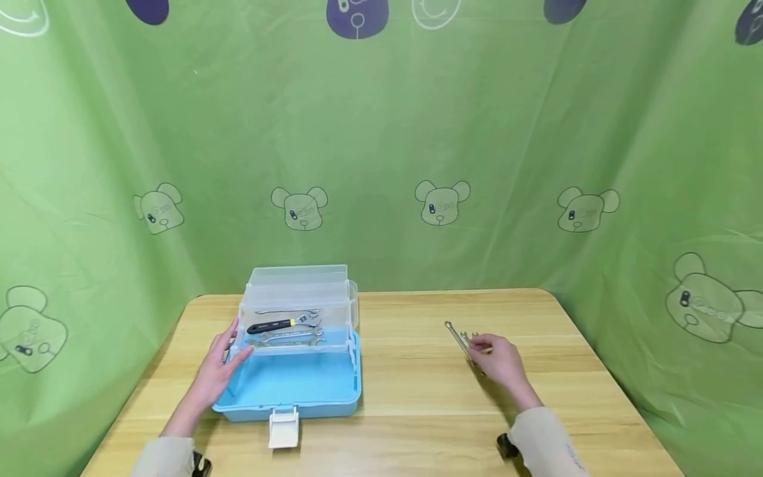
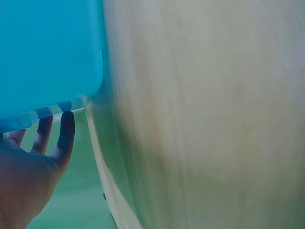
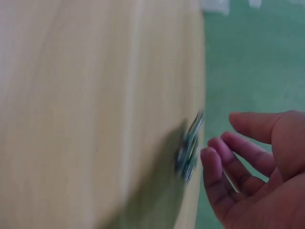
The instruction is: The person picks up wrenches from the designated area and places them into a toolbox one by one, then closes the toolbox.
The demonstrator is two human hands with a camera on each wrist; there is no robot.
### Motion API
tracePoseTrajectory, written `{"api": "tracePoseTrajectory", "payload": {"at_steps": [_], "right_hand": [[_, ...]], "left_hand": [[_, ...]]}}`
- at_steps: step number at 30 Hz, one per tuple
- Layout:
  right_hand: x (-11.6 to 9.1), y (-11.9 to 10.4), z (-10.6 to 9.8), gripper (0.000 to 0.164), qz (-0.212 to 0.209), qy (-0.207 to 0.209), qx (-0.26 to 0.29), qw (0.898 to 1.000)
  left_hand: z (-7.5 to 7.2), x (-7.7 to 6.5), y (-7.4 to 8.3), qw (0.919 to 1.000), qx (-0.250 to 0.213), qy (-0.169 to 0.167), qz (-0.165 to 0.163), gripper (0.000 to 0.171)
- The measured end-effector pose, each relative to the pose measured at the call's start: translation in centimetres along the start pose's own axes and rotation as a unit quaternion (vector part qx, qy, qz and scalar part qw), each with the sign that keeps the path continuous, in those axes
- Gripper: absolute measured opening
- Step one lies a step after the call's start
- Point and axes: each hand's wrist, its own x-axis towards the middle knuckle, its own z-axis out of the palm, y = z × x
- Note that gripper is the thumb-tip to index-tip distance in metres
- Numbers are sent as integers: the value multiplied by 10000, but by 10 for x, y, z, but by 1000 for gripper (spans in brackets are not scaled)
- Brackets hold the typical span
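Observation:
On the left of the table stands a light-blue toolbox [image 1: 286, 412] with its clear tray [image 1: 298, 291] raised. An adjustable wrench [image 1: 271, 326] with a black-and-yellow handle and several silver wrenches [image 1: 292, 336] lie in the tray. My left hand [image 1: 213, 374] rests at the tray's left front corner, thumb spread in front. In the left wrist view its fingertips [image 2: 67, 119] touch a clear edge. My right hand [image 1: 497, 361] is over a small group of metal wrenches [image 1: 457, 336] on the table. The right wrist view has its thumb and fingers apart, beside the blurred wrenches [image 3: 189, 150].
A white latch [image 1: 283, 429] hangs at the toolbox's front. The wooden table [image 1: 411, 397] extends between the toolbox and my right hand. Green cloth [image 1: 381, 132] with bear prints stands behind the table and on both sides.

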Motion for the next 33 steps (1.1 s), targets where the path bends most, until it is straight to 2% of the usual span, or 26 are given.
{"api": "tracePoseTrajectory", "payload": {"at_steps": [4,11,14,22,33], "right_hand": [[-2,16,-8,33,22,-10,-338,9994],[0,25,-7,35,244,-193,-218,9993],[1,26,-6,35,248,-193,-157,9994],[3,26,-4,36,580,-193,-204,9979],[2,19,-8,19,740,-266,-162,9968]], "left_hand": [[0,-1,-1,10000,2,7,24,79],[1,-1,1,10000,32,-58,-61,79],[1,-1,2,10000,1,-38,-49,79],[0,-2,4,10000,12,26,66,77],[0,-1,2,9999,-108,53,73,78]]}}
